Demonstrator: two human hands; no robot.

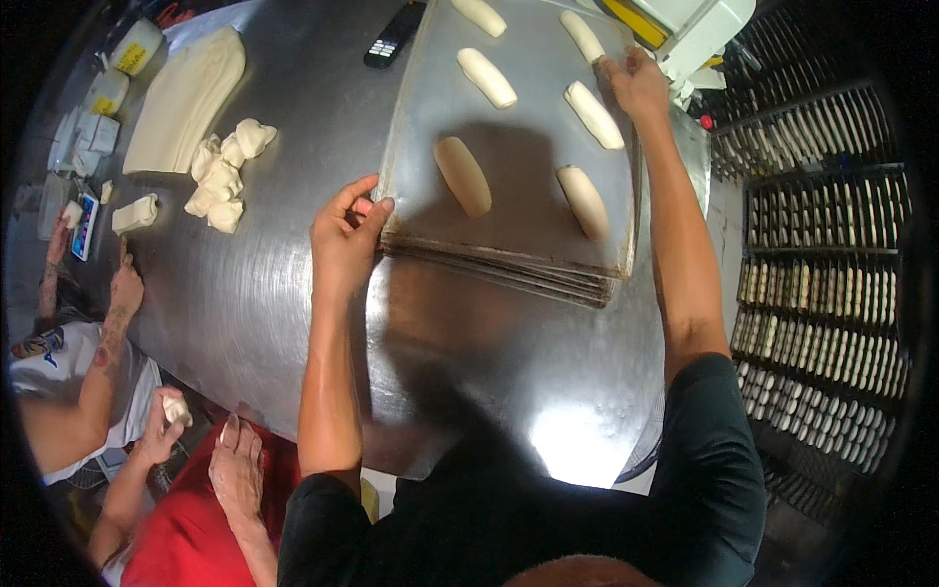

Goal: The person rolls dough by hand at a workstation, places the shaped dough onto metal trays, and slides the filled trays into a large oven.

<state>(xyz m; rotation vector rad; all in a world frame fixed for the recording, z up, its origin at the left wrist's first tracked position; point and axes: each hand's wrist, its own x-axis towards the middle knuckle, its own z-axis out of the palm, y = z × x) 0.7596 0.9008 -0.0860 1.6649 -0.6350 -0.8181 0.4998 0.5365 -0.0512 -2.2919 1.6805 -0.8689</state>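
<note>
My left hand (pixel 347 227) grips the left edge of a metal tray (pixel 421 117), thumb on top and fingers curled at the rim. My right hand (pixel 637 86) holds the opposite edge farther up, beside an upper dough roll (pixel 584 37). Several pale, elongated rolls (pixel 486 78) lie spaced apart on the tray, the lower ones in shadow. Beneath it, a stack of similar trays (pixel 528 293) shows at the near edge.
The steel table (pixel 293 313) bears a dough slab (pixel 184 98), lumps (pixel 220 176) and a black phone (pixel 391 37). Two co-workers' hands (pixel 125 292) (pixel 240 460) work at left. Racks of shaped dough (pixel 817 293) stand right; white equipment (pixel 696 39) is at the back right.
</note>
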